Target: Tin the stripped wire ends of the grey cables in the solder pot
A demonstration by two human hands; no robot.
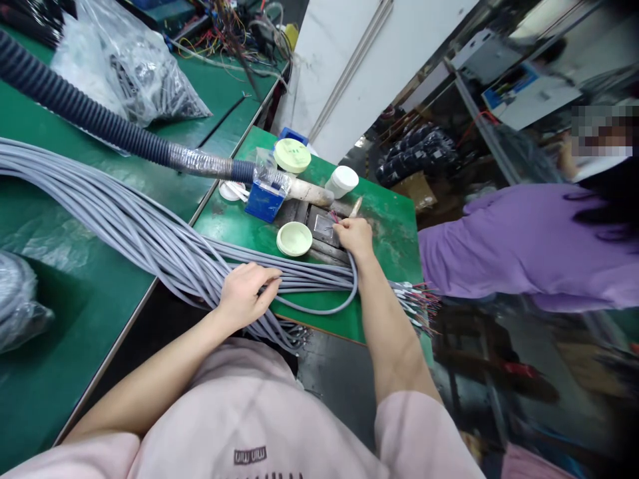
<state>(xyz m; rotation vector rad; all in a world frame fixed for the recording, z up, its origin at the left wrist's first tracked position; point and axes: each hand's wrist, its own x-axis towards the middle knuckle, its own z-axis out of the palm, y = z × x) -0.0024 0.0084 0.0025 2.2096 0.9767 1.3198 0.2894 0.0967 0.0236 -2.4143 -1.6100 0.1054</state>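
Observation:
My right hand (355, 236) is pinched on the end of a grey cable (355, 283), whose thin red wires (334, 216) stick out past the fingertips. That end is over a small square metal pot (323, 226) with a shiny surface, and the cable loops back below my wrist. My left hand (249, 293) rests on a thick bundle of grey cables (164, 233), its fingers loosely bent and thumb apart. An open pale-green round tub (294, 239) stands between the hands, close to the pot.
A ribbed hose (124, 136) reaches over the green table (239, 229) to a blue box (264, 201). A pale-green lid (292, 155) and white jar (344, 181) stand behind. Stripped cable ends (417, 306) lie right. A person in purple (529, 246) is at the right.

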